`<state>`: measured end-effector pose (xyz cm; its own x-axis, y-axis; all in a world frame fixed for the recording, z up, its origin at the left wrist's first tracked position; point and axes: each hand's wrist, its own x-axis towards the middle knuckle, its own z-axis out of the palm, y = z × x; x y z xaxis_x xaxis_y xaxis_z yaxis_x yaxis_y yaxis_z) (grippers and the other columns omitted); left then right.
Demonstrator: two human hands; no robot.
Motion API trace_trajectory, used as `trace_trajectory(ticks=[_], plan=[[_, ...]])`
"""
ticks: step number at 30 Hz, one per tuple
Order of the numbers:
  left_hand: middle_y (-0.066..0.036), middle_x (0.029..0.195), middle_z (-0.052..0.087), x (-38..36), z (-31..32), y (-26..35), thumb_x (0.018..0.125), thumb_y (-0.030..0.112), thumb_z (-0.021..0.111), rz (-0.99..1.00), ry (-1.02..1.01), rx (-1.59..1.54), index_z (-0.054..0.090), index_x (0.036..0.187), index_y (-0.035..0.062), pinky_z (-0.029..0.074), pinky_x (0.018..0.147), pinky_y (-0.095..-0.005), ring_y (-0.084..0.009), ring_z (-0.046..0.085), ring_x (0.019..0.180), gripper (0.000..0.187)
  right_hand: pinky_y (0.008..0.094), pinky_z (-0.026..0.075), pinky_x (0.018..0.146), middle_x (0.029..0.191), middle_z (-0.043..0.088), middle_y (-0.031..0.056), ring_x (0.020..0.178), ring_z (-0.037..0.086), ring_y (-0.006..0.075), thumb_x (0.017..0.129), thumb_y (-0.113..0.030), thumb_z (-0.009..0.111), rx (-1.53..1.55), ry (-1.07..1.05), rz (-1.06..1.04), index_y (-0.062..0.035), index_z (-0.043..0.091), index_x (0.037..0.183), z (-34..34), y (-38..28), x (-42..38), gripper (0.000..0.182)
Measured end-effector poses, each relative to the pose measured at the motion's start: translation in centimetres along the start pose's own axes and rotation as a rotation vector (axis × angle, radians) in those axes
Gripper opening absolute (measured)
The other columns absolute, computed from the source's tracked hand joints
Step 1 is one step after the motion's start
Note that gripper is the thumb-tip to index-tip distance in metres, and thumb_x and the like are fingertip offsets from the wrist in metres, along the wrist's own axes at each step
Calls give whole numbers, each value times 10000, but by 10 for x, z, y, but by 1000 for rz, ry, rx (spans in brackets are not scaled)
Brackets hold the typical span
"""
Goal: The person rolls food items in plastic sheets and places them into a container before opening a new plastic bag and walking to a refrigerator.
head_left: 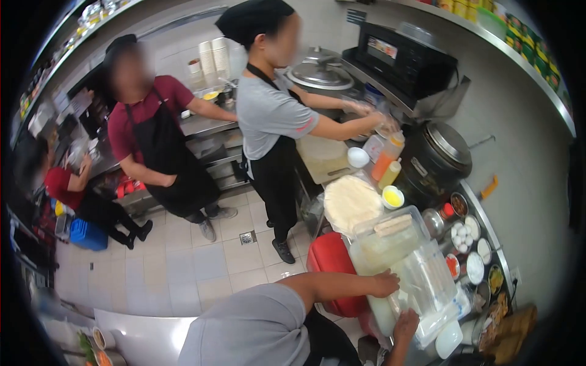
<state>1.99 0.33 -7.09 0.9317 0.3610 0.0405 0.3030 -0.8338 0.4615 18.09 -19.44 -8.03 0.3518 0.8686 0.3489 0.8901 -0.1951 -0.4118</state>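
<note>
My left hand (386, 284) is closed, its fingers curled down at a pale translucent sheet on the counter. Nearer to me, my right hand (406, 323) has its fingers bent together at the edge of the same sheet. I cannot tell what either hand pinches. Just beyond them lies a clear plastic tray (427, 274) with pale contents. A clear container (390, 241) holding a pale, roll-shaped piece stands past my left hand. Farther along is a round, flat, cream-coloured stack (353, 204).
A red bin (329, 265) stands beside the counter under my left forearm. Along the wall stand bowls of ingredients (462, 236), sauce bottles (387, 158) and a large dark cooker (434, 160). A co-worker in grey (268, 116) works farther up the counter; two others stand left.
</note>
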Motion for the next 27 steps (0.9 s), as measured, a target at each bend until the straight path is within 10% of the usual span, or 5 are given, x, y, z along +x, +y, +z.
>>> trace_trajectory(ticks=[10, 16, 21, 27], plan=[[-217, 1312, 593, 38, -21, 7, 802, 188, 665, -12, -360, 143, 723, 1098, 45, 438, 1007, -563, -381, 551, 1256, 334, 471, 484, 825, 914, 645, 215, 913, 607, 387, 841, -286, 681, 70, -297, -21, -41, 673, 925, 4, 43, 18, 259], [-165, 1145, 692, 47, -28, 2, 742, 180, 720, 9, -476, 59, 675, 1123, 68, 468, 946, -589, -363, 647, 1118, 400, 406, 501, 791, 917, 640, 123, 867, 614, 295, 777, -284, 777, 186, -301, 193, -46, 623, 974, -6, 24, 19, 346], [-142, 726, 715, 67, 4, -27, 676, 158, 781, 135, -553, 59, 720, 720, 44, 547, 610, -418, -275, 698, 680, 137, 384, 506, 899, 1083, 665, 147, 1002, 641, 295, 784, -257, 756, 186, -485, 284, -58, 582, 1199, -9, 17, 29, 492], [-167, 902, 700, 57, -35, -18, 694, 175, 804, 179, -520, 4, 702, 847, 53, 532, 786, -433, -345, 676, 900, 220, 340, 515, 751, 854, 657, 98, 793, 631, 218, 786, -167, 741, 478, -402, 296, -37, 679, 907, -18, 10, 23, 188]])
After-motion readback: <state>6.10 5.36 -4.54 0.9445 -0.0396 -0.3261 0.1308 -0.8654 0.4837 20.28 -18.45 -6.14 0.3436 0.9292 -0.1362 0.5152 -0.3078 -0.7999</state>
